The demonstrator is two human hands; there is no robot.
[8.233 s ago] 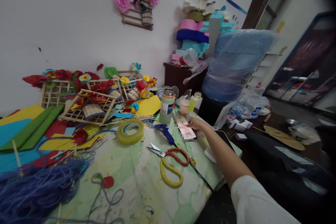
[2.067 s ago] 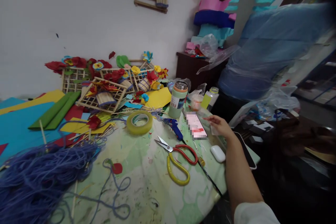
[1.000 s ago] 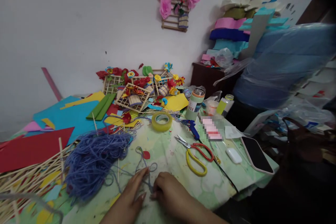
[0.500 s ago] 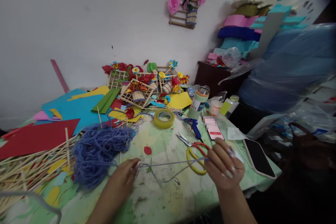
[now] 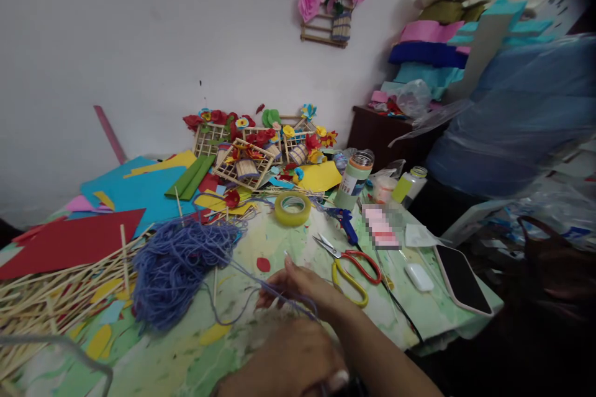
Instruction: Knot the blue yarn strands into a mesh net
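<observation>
A tangled heap of blue-purple yarn (image 5: 179,273) lies left of centre. Strands run from it to my right hand (image 5: 302,288), which reaches in with its thumb raised and fingers loosely curled, the yarn lying across them. My left hand (image 5: 288,353) is low in front, crossing before my right wrist. It is smeared by motion, and its fingers are mostly hidden; only a nail shows near the bottom edge. Scissors (image 5: 356,270) with one red and one yellow handle lie just right of my right hand. A roll of clear yellowish tape (image 5: 292,209) sits beyond it.
Thin wooden sticks (image 5: 69,282) and coloured paper (image 5: 74,239) cover the left side. Lattice frames with paper flowers (image 5: 244,164) stand at the back. Rightward are a blue glue gun (image 5: 343,223), a bottle (image 5: 354,180), a white case (image 5: 419,277) and a phone (image 5: 462,279).
My hands, which held yarn stretched between them, have come together and cross. The right hand moved left and the left hand moved toward me. The white case and a black cable are now uncovered.
</observation>
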